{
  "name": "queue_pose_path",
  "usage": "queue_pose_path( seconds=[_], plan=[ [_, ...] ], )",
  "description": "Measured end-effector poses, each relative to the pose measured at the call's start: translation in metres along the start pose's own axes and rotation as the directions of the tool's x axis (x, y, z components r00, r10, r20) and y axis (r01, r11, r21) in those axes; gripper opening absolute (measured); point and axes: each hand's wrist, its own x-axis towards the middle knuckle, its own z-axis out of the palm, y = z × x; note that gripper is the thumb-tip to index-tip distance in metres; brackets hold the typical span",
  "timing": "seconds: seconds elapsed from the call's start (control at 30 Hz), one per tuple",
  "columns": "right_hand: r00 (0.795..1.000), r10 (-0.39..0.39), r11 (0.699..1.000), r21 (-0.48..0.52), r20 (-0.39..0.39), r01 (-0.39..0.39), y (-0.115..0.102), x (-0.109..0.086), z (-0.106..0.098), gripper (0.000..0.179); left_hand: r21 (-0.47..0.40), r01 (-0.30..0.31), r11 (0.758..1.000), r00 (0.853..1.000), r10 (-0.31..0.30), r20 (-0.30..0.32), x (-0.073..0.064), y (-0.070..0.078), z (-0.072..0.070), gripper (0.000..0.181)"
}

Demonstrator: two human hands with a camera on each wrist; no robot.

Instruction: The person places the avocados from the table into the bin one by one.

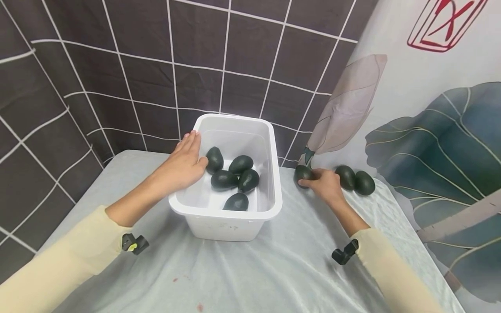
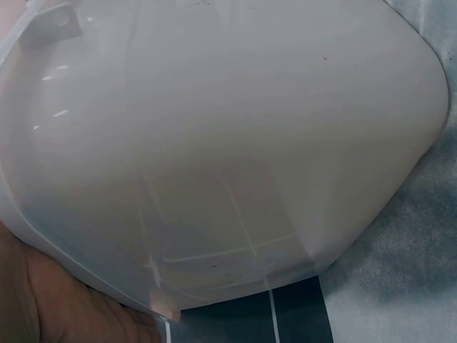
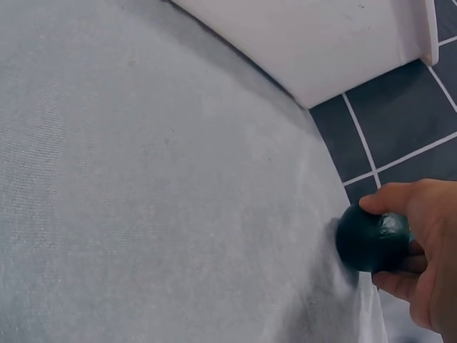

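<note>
A white plastic tub [image 1: 226, 226] stands on the cloth-covered table with several dark green avocados [image 1: 224, 180] lying inside. My left hand [image 1: 184, 163] rests on the tub's left rim, its fingers straight. In the left wrist view, the tub's outer wall [image 2: 214, 143] fills most of the picture and the hand [image 2: 68, 300] shows at the lower left. To the right of the tub, my right hand [image 1: 325, 186] grips a single avocado [image 1: 302, 175] between thumb and fingers. The right wrist view shows this avocado [image 3: 371, 239] at the table's far edge.
Two more avocados [image 1: 355, 180] lie side by side just right of my right hand. Behind the table hangs a dark wall covering [image 1: 199, 48] with white grid lines. A pale covering with large printed leaves [image 1: 450, 143] is on the right. The cloth [image 1: 297, 269] has wrinkles.
</note>
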Motion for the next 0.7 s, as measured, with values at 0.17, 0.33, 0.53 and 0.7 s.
queue_pose_path(
  seconds=[0.17, 0.33, 0.53, 0.7],
  plan=[
    [1.0, -0.005, 1.0, 0.003, -0.009, 0.005, 0.0, 0.001, -0.004, 0.073, 0.005, -0.002, 1.0, 1.0, 0.002, 0.003, 0.0, 0.001, -0.001, 0.08],
    [0.999, -0.032, 0.999, -0.018, -0.017, 0.032, -0.002, 0.004, -0.013, 0.071, -0.005, -0.006, 1.0, 1.0, 0.006, -0.003, 0.0, 0.002, 0.0, 0.078],
    [0.997, -0.073, 0.997, -0.013, -0.021, 0.073, -0.01, 0.007, -0.027, 0.066, -0.014, 0.013, 1.0, 1.0, -0.013, 0.004, 0.0, 0.003, 0.001, 0.079],
    [0.995, -0.102, 0.995, 0.021, -0.005, 0.102, -0.018, 0.011, -0.039, 0.071, 0.006, 0.021, 1.0, 1.0, -0.022, 0.013, -0.002, 0.005, 0.0, 0.081]
  ],
)
